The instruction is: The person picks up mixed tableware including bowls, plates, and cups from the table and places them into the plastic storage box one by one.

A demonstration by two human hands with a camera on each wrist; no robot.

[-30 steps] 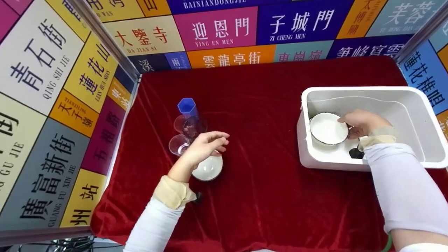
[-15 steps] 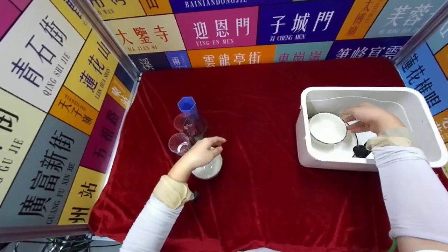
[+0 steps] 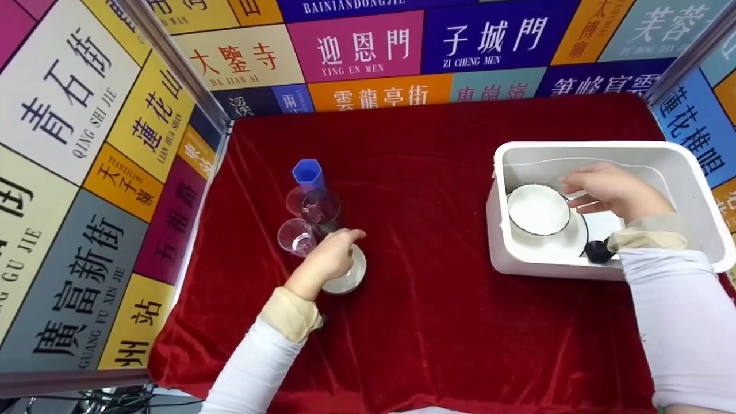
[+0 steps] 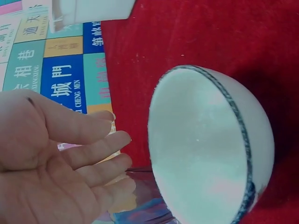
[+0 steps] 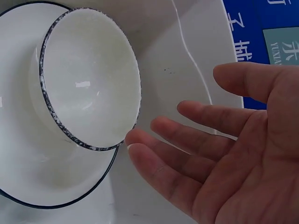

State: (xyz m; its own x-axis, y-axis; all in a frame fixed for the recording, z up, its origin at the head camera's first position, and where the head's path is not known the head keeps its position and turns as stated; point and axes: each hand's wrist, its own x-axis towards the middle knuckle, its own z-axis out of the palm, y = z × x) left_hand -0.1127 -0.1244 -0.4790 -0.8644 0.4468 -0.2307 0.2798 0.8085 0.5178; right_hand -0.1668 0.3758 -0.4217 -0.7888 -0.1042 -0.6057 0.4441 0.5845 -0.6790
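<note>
My right hand [image 3: 618,192] is inside the white bin, its fingers loosely extended and holding nothing. A white bowl [image 5: 88,79] with a speckled dark rim sits just beside its fingertips, on a larger white plate [image 5: 46,186] with a thin dark edge. My left hand [image 3: 330,259] hovers at a second white bowl [image 4: 201,135] on the red cloth, partly covering it in the head view. In the left wrist view the fingers lie relaxed and apart from that bowl's rim.
The white bin [image 3: 609,148] stands at the right of the red cloth [image 3: 425,322]. Left of centre are a blue hexagonal cup [image 3: 309,172], a clear cup [image 3: 295,237] and a dark transparent cup [image 3: 322,210]. Lettered panels [image 3: 368,46] enclose the back and sides.
My right hand has let go of the bowl in the bin and drawn back to the right. My left hand has dipped lower over the bowl on the cloth.
</note>
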